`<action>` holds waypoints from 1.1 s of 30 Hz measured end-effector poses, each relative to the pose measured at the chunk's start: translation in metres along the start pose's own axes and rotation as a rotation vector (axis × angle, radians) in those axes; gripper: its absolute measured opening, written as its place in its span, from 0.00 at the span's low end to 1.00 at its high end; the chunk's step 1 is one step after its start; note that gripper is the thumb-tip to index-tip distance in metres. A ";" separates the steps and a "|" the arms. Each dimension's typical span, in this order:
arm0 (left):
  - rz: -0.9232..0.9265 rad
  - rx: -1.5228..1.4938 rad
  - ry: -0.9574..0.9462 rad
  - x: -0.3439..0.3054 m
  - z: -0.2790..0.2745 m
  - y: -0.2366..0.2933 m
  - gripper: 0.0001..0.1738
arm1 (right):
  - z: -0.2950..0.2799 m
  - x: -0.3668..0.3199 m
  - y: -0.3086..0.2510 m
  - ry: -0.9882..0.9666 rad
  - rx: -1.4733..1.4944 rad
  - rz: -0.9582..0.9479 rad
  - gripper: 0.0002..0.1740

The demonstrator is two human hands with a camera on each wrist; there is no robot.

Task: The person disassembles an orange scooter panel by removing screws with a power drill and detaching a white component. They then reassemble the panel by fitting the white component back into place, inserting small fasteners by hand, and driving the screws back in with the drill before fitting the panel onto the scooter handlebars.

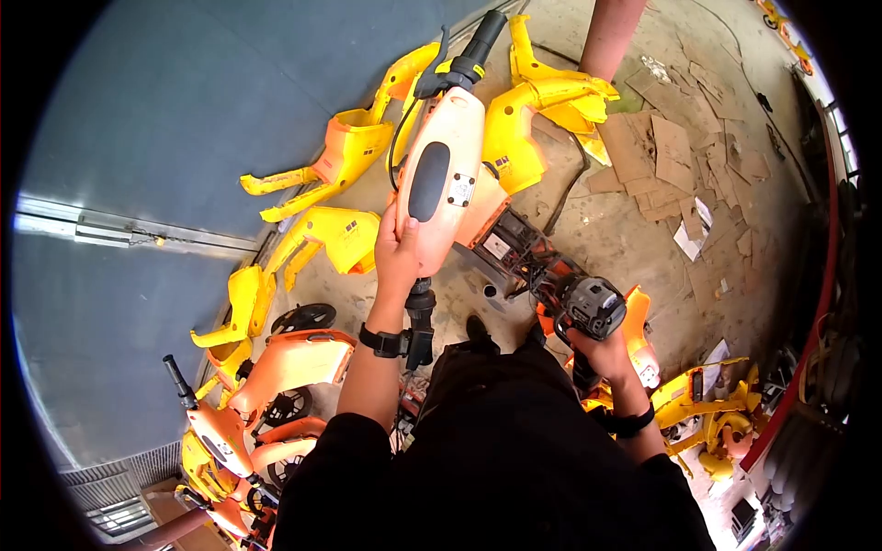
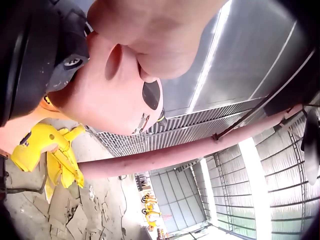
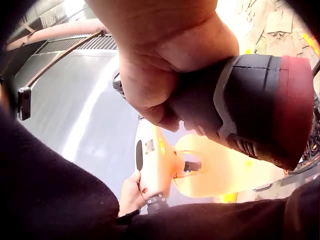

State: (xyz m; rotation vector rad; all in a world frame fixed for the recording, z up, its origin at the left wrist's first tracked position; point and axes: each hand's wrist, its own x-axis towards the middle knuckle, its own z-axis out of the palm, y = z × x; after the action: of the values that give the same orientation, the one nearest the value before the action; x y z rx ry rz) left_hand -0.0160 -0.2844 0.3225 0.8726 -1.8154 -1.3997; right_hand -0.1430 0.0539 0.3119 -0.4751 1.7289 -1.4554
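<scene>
Hands are both occupied: right of yellow panels [image 1: 363, 142] on the floor [image 1: 597, 220] by a grey wall [image 1: 184, 110], the left hand [image 1: 398, 259] grips the near end of an orange cover [image 1: 450, 133], thumb on top near its dark oval [image 1: 428, 179], other fingers mostly hidden. That cover sits midway along a handlebar [image 1: 487, 37]; farther right, the right hand [image 1: 602, 354] wraps its fingers round a power tool [image 1: 595, 308] near a dark frame [image 1: 514, 243], though whether they touch cannot be told. Rightmost, torn cardboard [image 1: 673, 151] lies spread out.

No txt legible — label [image 1: 461, 190] on orange cover [image 1: 450, 124] too sm. to read.
</scene>
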 end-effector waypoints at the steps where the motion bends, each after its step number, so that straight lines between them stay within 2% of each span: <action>1: 0.026 0.002 0.003 0.001 0.001 -0.001 0.21 | 0.004 0.002 -0.002 -0.006 -0.006 -0.021 0.29; 3: 0.068 0.003 0.012 0.000 0.002 -0.003 0.21 | 0.008 0.012 0.001 -0.053 -0.045 -0.096 0.30; 7: 0.022 -0.009 -0.009 0.000 -0.001 -0.004 0.22 | 0.016 0.029 -0.010 -0.109 -0.112 -0.116 0.31; 12: -0.012 0.015 0.008 -0.003 -0.001 0.009 0.23 | 0.025 0.037 -0.035 -0.111 -0.105 -0.141 0.27; 15: -0.239 -0.023 -0.088 -0.009 -0.004 0.019 0.22 | 0.025 0.033 -0.028 -0.108 -0.017 -0.115 0.24; 18: 0.045 0.264 -0.178 -0.012 0.000 0.022 0.22 | 0.020 0.020 -0.029 -0.092 0.048 -0.020 0.20; 19: 0.030 0.280 -0.223 -0.015 0.004 0.027 0.20 | 0.019 0.016 -0.022 -0.026 0.067 -0.082 0.20; 20: 0.170 0.428 -0.265 -0.018 0.009 0.039 0.20 | 0.016 0.011 -0.023 0.000 0.074 -0.078 0.20; 22: 0.322 0.553 -0.328 -0.024 0.020 0.033 0.20 | 0.008 -0.001 -0.026 0.053 0.091 -0.066 0.20; 23: 0.298 0.639 -0.365 -0.031 0.027 0.036 0.20 | 0.002 -0.005 -0.016 0.071 0.089 -0.043 0.19; 26: 0.309 0.551 -0.401 -0.064 0.055 0.025 0.19 | -0.016 -0.021 -0.009 0.157 0.057 -0.036 0.15; 28: 0.289 0.539 -0.501 -0.091 0.070 0.029 0.19 | -0.032 -0.029 0.008 0.227 0.018 -0.040 0.11; 30: 0.237 0.564 -0.640 -0.111 0.077 0.034 0.19 | -0.048 -0.039 0.016 0.229 0.092 0.057 0.15; 31: 0.235 0.578 -0.702 -0.118 0.078 0.038 0.20 | -0.051 -0.043 0.019 0.298 0.112 0.059 0.11; 33: 0.228 0.599 -0.816 -0.131 0.080 0.037 0.21 | -0.065 -0.049 0.029 0.320 0.103 0.038 0.10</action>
State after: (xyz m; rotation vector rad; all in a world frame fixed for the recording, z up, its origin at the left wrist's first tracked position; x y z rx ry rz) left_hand -0.0147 -0.1268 0.3284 0.3232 -2.9420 -1.1448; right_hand -0.1576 0.1385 0.3018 -0.1587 1.8839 -1.6523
